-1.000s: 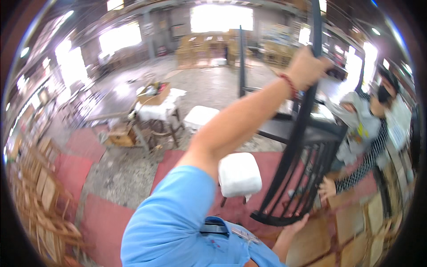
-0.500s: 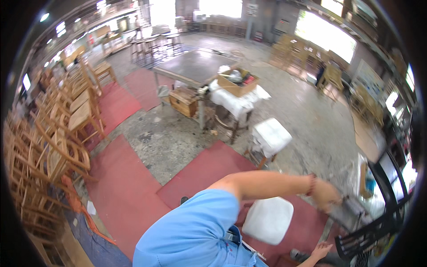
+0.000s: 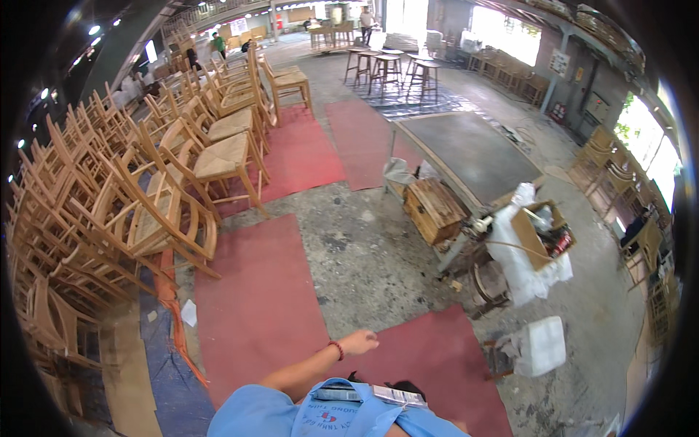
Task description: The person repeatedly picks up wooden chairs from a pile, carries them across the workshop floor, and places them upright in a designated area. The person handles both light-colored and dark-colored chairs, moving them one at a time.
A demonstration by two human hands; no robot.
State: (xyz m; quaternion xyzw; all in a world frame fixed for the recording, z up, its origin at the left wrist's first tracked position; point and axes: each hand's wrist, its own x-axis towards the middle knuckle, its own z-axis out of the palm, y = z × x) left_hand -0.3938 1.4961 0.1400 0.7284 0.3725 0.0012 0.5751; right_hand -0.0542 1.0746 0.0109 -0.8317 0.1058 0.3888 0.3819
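Observation:
My left hand (image 3: pixel 359 341), a beaded bracelet on its wrist, hangs in front of my body above the red mat (image 3: pixel 429 349). Nothing shows in it, and its fingers are loosely bent and slightly apart. My right hand is out of the picture. Nearest to my left hand are the mats and the bare concrete floor (image 3: pixel 349 269). A stool with a white-wrapped seat (image 3: pixel 542 346) stands to the right of the mat.
Wooden chairs with woven seats (image 3: pixel 226 156) crowd the left side. Ahead to the right is a dark-topped table (image 3: pixel 473 153), with a wooden chest (image 3: pixel 435 211) below. An open cardboard box (image 3: pixel 535 237) rests on a white-wrapped stool. Farther back are stools (image 3: pixel 386 69) and people.
My view has swung to the left. My left arm has come back from reaching right toward a black chair. The black chair, a white seat and my right hand have left view.

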